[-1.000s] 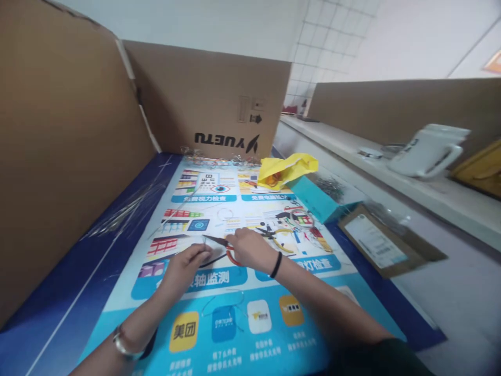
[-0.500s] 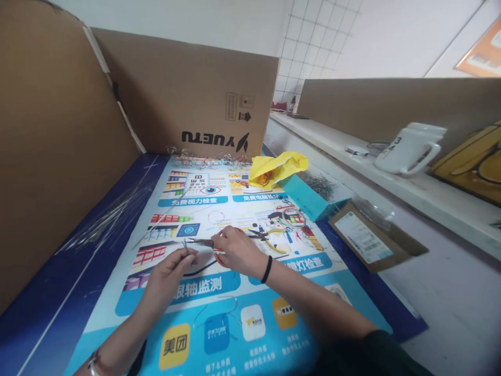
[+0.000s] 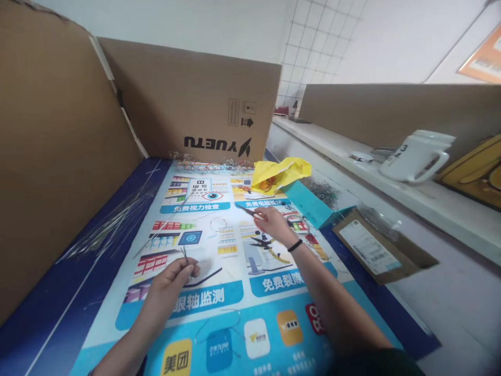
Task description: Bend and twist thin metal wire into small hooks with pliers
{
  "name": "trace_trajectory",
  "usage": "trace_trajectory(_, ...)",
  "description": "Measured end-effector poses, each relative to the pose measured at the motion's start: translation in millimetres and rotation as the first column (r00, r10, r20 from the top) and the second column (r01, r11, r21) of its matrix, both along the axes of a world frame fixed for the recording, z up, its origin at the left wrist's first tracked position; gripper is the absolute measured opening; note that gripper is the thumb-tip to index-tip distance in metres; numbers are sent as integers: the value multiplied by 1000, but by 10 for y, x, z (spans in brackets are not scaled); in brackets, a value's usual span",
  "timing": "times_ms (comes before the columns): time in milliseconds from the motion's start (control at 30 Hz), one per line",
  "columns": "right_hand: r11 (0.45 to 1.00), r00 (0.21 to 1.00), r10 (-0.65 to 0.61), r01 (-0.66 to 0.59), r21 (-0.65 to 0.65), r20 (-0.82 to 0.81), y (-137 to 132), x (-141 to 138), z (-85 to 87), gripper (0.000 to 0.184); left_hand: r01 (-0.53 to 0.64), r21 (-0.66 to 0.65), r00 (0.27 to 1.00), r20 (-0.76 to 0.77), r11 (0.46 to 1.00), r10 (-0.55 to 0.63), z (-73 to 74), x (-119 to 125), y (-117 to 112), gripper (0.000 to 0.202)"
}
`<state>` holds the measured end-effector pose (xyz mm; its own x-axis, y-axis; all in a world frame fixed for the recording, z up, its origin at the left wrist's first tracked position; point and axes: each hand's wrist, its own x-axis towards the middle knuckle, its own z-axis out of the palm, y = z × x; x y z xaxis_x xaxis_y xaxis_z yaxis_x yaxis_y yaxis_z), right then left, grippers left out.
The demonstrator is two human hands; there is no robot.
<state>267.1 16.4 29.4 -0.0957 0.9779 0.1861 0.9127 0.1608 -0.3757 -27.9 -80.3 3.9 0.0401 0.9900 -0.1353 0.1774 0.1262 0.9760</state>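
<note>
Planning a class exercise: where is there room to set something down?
Mostly bare: printed sheet between left hand and yellow-handled pliers; blue tabletop nearer than the wire strands. Crowded: far edge (wire scraps); right side (yellow bag, teal box).

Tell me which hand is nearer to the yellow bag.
Right. The right hand, holding scissors, is on the near side of the yellow bag; the left hand, pinching thin wires, is farther from it, closer to the wearer and well to the bag's left.

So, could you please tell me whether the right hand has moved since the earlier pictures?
Yes: the right hand has moved forward and rightward over the printed sheet, closer to the yellow bag.
</note>
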Motion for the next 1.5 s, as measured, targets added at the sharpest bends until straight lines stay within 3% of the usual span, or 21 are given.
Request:
trace_trajectory(100, 995, 993, -101, 102, -6, 58, 137, 294, -64, 26, -1, 8, 1000, -21, 1000, 1, 11, 6, -5, 32)
trace_trajectory(200, 989, 984, -144, 147, -19, 107, 197, 395, -167, 24, -6, -2, 1000, -31, 1000, 6, 6, -3, -13, 34)
trace_trajectory(333, 989, 982, -135, 141, -34, 135, 238, 345, -242, 25, -9, -24, 999, -33, 1000, 8, 13, -6, -27, 36)
trace_trajectory(567, 991, 983, -124, 129, -21, 137, 193, 273, -175, 31, 8, 1, 999, -40, 1000, -8, -9, -8, -14, 33)
trace_trajectory(733, 994, 982, -86, 97, -58, 168, 129, 51, -220, 34, 46, -1, 996, -73, 999, -46, -21, -26, -5, 33)
trace_trajectory(867, 985, 966, -114, 140, -100, 233, 150, -35, -241, 31, 59, -7, 995, -79, 998, -60, -16, -20, -10, 33)
trace_trajectory(1133, 920, 851, -334, 388, -57, 406, 78, 223, -94, 32, 80, 18, 996, -50, 997, -79, -20, -4, 1, 28)
trace_trajectory(1367, 968, 867, -171, 237, -87, 468, -4, 93, 42, 35, 76, 6, 997, -34, 997, -75, 27, 16, -11, 28)
trace_trajectory(1500, 971, 854, -101, 196, -137, 511, -55, 144, 210, 33, 86, 21, 996, -11, 996, -86, 9, 15, -12, 26)
